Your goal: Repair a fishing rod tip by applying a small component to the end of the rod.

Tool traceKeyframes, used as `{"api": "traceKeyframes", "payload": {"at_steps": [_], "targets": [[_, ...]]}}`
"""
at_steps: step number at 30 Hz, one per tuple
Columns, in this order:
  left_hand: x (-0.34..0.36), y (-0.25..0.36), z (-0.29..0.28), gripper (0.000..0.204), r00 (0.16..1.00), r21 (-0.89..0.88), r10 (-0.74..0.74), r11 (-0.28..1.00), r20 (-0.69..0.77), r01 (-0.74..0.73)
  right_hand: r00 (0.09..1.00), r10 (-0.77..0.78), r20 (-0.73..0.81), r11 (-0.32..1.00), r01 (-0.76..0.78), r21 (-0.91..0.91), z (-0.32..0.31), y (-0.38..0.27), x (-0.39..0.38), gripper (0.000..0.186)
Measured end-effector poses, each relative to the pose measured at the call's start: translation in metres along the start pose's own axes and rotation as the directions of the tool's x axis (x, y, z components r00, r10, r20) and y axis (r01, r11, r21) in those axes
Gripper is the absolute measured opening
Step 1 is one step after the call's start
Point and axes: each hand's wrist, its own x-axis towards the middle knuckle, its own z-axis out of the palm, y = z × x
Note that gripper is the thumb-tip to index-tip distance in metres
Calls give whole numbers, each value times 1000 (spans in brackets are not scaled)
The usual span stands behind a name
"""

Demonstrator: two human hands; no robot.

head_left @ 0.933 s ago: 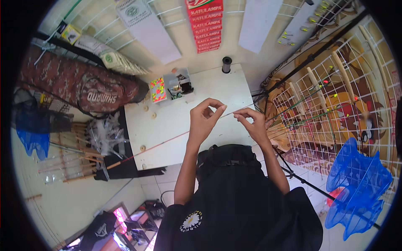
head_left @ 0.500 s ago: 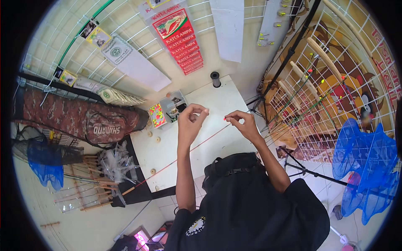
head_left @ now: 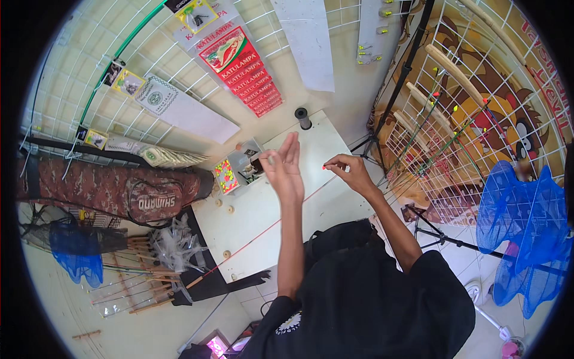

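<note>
My right hand (head_left: pixel 356 173) pinches the tip end of a thin red fishing rod (head_left: pixel 251 242), where a small red bead (head_left: pixel 324 167) shows at the fingertips. The rod slants down to the left, passes behind my left forearm, and ends in a wooden handle (head_left: pixel 194 282) past the table's edge. Above the white table (head_left: pixel 326 140), my left hand (head_left: pixel 285 170) has thumb and forefinger pressed together while its other fingers stretch upward. Anything in that pinch is too fine to make out.
At the table's back stand a box of bright beads (head_left: pixel 226 177), a grey tray (head_left: pixel 254 146) and a dark cylinder (head_left: pixel 303 118). Wooden rings (head_left: pixel 226 254) lie along its left side. A camouflage bag (head_left: pixel 158 191) is left, blue nets (head_left: pixel 520 218) and a tripod (head_left: pixel 439 237) right.
My left hand has turned, and its outer fingers have straightened upward. My right hand keeps its pinch at the rod's tip. The whole view has shifted slightly.
</note>
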Motion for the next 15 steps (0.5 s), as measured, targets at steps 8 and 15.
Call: {"api": "traceKeyframes", "payload": {"at_steps": [8,15], "targets": [[-13,-43,-2,17,901,870,-211,415,378,-268,995,-102,21,990,104,-97,-12,5,8,9],[10,-32,-11,20,711,967,-698,228,85,109,996,-70,62,996,74,-57,-22,12,16,10]]}}
